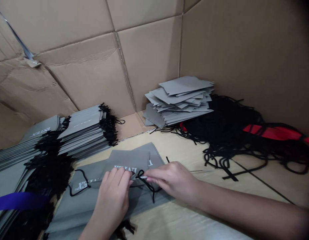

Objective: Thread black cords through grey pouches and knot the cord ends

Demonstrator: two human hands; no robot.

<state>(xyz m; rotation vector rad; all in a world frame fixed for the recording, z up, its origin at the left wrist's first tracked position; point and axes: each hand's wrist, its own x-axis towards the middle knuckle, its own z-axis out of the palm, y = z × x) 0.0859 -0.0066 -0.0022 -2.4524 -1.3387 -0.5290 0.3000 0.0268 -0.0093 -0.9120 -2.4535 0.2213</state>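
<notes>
My left hand (111,200) comes up from the bottom and its fingers press on a grey pouch (128,160) printed with white INTEX lettering. My right hand (172,180) reaches in from the right, its fingertips pinching a black cord (148,187) close to my left fingertips. The cord forms a small loop at the pouch's edge, partly hidden by my fingers. Under my hands lies a second printed grey pouch (80,196), with its own black cord (79,186) curving across it.
Stacks of grey pouches with bunched black cords (84,130) stand at the left. Further back lies a loose pile of grey panels (179,100), beside a heap of black cords (224,133) and a red strip (272,132). Cardboard walls (144,50) rise behind the pale wooden table (184,153).
</notes>
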